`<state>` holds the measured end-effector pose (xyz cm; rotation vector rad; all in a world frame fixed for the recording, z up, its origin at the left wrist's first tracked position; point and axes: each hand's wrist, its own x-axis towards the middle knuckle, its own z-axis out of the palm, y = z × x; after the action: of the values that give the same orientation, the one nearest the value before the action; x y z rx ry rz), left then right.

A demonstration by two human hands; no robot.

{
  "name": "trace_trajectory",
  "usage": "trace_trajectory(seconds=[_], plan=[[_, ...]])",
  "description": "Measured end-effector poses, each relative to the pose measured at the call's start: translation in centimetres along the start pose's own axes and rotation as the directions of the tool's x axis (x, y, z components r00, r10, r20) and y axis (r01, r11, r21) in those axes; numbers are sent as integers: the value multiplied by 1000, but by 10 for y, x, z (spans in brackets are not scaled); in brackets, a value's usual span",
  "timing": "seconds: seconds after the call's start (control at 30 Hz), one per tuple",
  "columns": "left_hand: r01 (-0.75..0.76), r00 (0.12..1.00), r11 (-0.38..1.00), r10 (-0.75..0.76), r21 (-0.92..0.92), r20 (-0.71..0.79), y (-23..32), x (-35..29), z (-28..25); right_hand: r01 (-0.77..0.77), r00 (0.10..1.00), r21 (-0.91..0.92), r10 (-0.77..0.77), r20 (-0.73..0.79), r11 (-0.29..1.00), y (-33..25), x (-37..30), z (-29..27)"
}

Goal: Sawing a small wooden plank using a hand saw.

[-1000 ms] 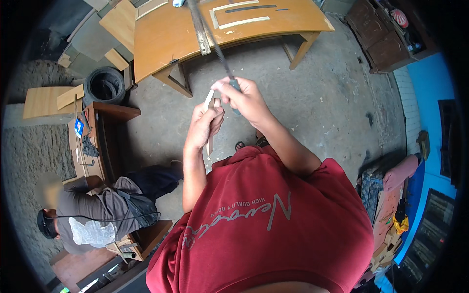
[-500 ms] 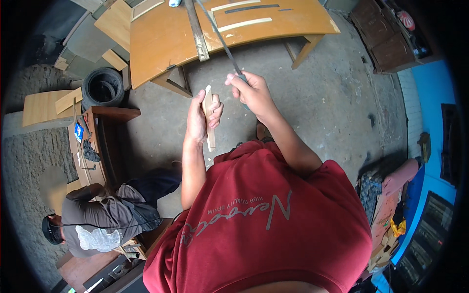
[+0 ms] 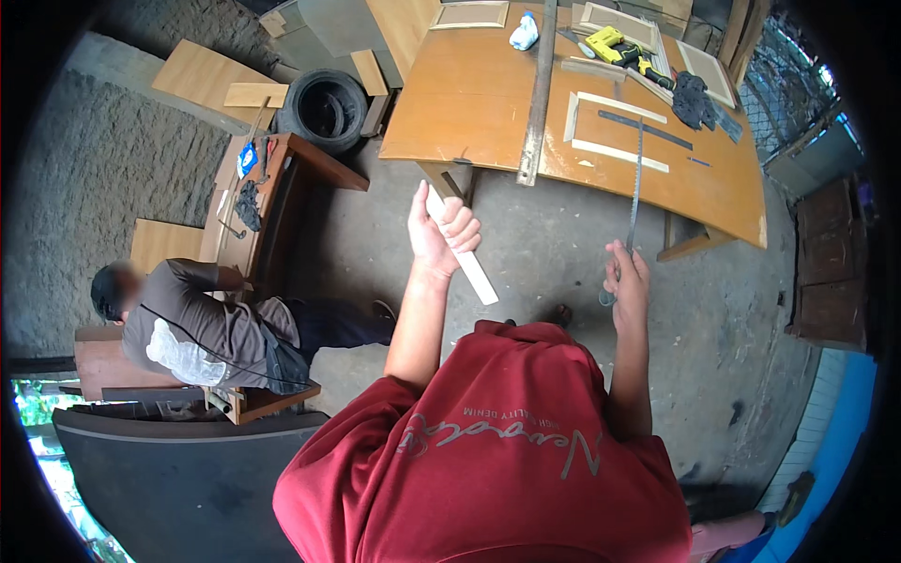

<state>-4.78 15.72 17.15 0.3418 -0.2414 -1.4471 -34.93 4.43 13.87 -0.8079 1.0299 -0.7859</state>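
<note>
My left hand (image 3: 441,233) is closed round a short pale wooden strip (image 3: 479,279), which slants down toward me below the fist. In my right hand (image 3: 627,281) is the handle of a narrow saw (image 3: 637,183), its long thin blade pointing away from me and seen nearly edge-on over the near part of the workbench (image 3: 450,113). The two hands are well apart, and the saw does not touch the strip. Pale wooden strips (image 3: 619,156), a dark flat metal ruler (image 3: 646,129) and a thin blue pencil-like stick (image 3: 698,161) lie on the bench beyond the blade.
A long worn bar (image 3: 538,103) crosses the bench. Farther back are a yellow power tool (image 3: 615,49), dark gloves (image 3: 693,101) and a white-blue bottle (image 3: 525,32). At left stand a tyre (image 3: 325,108) and a wooden cabinet (image 3: 310,164); a co-worker (image 3: 206,314) is bent there.
My hands have moved apart; the saw has swung to the right, away from the strip. The strip now tilts the other way. My view has turned, showing more of the bench.
</note>
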Motion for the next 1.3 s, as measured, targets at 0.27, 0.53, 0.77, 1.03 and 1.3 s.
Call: trace_trajectory(seconds=[0.27,0.53,0.77,1.03,1.3], plan=[[-123,990,992,123,7,-73,-4,42,-15,133,991,-253,-135,9,958,21,54,-16],[-411,857,896,318,-169,-405,-28,100,-36,184,962,-327,-102,252,927,25,75,1],[-384,871,919,327,-93,-366,-10,171,-45,44,937,-53,-23,347,998,-3,112,49],[19,835,668,398,744,-379,37,217,-98,205,978,-127,-198,65,970,15,187,73],[366,878,-387,-158,846,-452,91,218,-150,317,948,-573,-254,190,756,52,255,104]])
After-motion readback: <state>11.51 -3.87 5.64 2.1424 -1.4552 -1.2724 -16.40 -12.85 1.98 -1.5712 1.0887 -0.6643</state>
